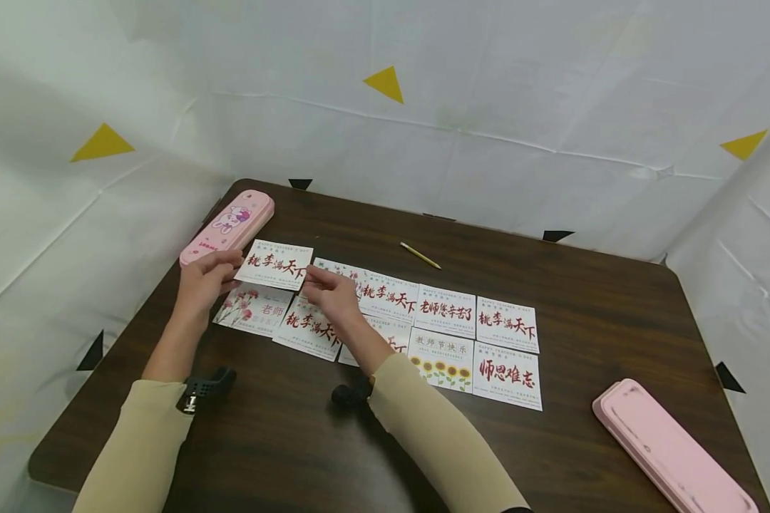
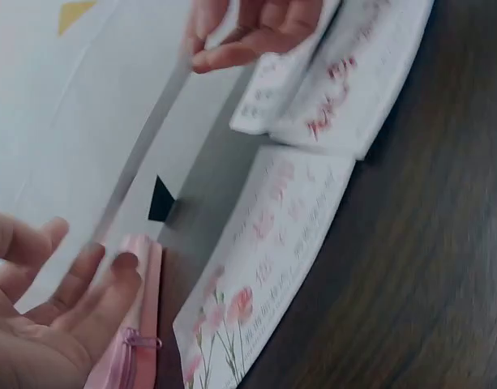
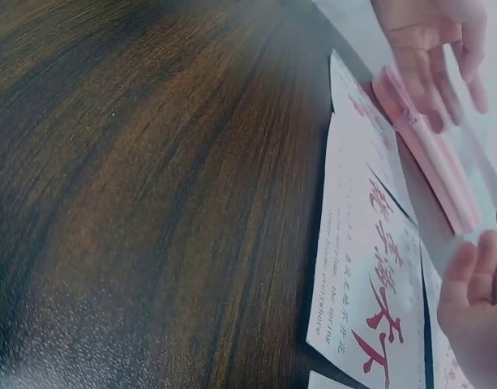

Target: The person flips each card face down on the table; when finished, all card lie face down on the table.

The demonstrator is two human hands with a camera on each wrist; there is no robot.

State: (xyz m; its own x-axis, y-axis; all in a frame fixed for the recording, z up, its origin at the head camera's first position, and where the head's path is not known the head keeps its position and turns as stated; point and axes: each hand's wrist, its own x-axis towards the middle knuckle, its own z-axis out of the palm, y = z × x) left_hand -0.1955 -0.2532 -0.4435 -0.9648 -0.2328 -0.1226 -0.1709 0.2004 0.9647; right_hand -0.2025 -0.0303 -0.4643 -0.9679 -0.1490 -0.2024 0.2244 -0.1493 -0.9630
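Observation:
A white greeting card (image 1: 274,263) with red brush lettering is raised between my two hands over the far-left end of the card rows. My left hand (image 1: 205,281) pinches its left edge, while the right hand (image 1: 335,296) pinches its lower right corner. The left wrist view catches this card nearly edge-on, spanning from hand to hand. Directly below it lies a card with pink carnations (image 1: 247,311). My right hand and forearm partly cover other cards in the rows, including a red-lettered one (image 1: 304,328).
Two rows of cards extend rightward, with a sunflower card (image 1: 440,367) among them. Behind them lies a yellow pencil (image 1: 420,255). A pink pencil case (image 1: 234,222) with a cartoon print sits at the back left; another pink case (image 1: 674,449) is at the front right. White sheeting (image 1: 488,92) surrounds the table.

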